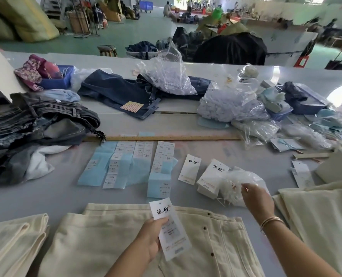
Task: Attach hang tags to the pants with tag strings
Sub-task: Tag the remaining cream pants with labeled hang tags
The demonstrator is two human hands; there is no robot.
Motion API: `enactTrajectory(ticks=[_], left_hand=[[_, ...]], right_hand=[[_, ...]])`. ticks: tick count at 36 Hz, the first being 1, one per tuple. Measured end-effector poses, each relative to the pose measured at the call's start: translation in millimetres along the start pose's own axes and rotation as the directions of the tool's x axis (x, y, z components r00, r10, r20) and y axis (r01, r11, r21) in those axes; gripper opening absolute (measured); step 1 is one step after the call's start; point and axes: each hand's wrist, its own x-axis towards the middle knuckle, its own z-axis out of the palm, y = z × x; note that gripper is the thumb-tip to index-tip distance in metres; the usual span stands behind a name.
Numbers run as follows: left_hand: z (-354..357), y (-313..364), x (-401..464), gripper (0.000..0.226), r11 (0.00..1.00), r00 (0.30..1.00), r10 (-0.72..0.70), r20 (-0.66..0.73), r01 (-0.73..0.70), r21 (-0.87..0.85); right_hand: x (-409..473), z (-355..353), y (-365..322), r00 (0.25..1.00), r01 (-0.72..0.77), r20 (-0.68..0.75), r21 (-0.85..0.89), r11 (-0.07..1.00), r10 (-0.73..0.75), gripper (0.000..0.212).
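Note:
Cream pants lie flat in front of me on the grey table. My left hand grips two white hang tags over the pants, the upper one printed with black characters. My right hand reaches into a clear bag of white tag strings, its fingertips pinching at the strings. A stack of white hang tags lies just left of that bag, and a single tag lies further left.
Rows of small white labels on blue sheets lie beyond the pants, with a wooden ruler behind them. Folded cream pants lie at the left and right. A heap of jeans and plastic bags fill the table's far side.

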Motion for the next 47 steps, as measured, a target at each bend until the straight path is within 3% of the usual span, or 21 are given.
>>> enactTrajectory(ticks=[4, 10, 16, 19, 24, 28, 31, 33, 36, 40, 42, 47], left_hand=[[1, -2, 3, 0.014, 1.000, 1.000, -0.012, -0.022, 0.012, 0.015], [2, -4, 6, 0.015, 0.999, 0.999, -0.016, -0.027, 0.017, 0.038], [-4, -4, 7, 0.012, 0.999, 0.999, -0.005, -0.040, 0.007, 0.040], [-4, -4, 7, 0.013, 1.000, 0.999, -0.005, -0.038, 0.006, 0.027], [4, -6, 7, 0.013, 0.999, 1.000, 0.008, -0.018, -0.007, 0.050], [14, -7, 4, 0.014, 0.993, 0.999, 0.031, 0.024, -0.034, 0.117], [24, -8, 4, 0.015, 0.968, 0.994, 0.077, 0.082, -0.094, 0.232], [35, -7, 6, 0.017, 0.879, 0.975, 0.158, 0.157, -0.211, 0.427], [65, -2, 12, 0.026, 0.564, 0.890, 0.266, 0.371, -0.456, 0.689], [115, 9, 20, 0.035, 0.159, 0.760, 0.234, 0.607, -0.645, 0.747], [138, 14, 30, 0.036, 0.046, 0.737, 0.221, 0.639, -0.662, 0.748], [183, 21, 58, 0.047, -0.103, 0.750, 0.214, 0.626, -0.620, 0.778]], right_hand=[[24, -2, -5, 0.997, -0.046, 0.068, 0.050, 0.998, 0.043, 0.032], [33, 0, -19, 0.993, -0.056, 0.103, -0.019, 0.998, 0.057, 0.018], [30, -7, -19, 0.999, 0.042, -0.033, -0.011, 0.999, -0.042, 0.012], [29, -13, -14, 0.991, 0.132, -0.018, -0.122, 0.984, -0.135, 0.017], [37, -35, -17, 0.989, 0.138, -0.026, -0.169, 0.976, -0.145, 0.022], [42, -52, -21, 0.978, 0.128, -0.160, -0.067, 0.989, -0.138, 0.018], [51, -54, -20, 0.993, 0.073, -0.099, 0.061, 0.995, -0.066, 0.019], [55, -51, -19, 0.999, 0.046, 0.019, 0.134, 0.990, -0.049, 0.018], [60, -46, -18, 0.994, -0.023, 0.105, 0.281, 0.959, -0.007, 0.014], [62, -41, -16, 0.988, -0.086, 0.151, 0.399, 0.913, 0.027, 0.012], [65, -39, -16, 0.985, -0.086, 0.170, 0.425, 0.901, 0.014, 0.016], [75, -41, -15, 0.983, -0.075, 0.185, 0.470, 0.879, -0.015, 0.021]])
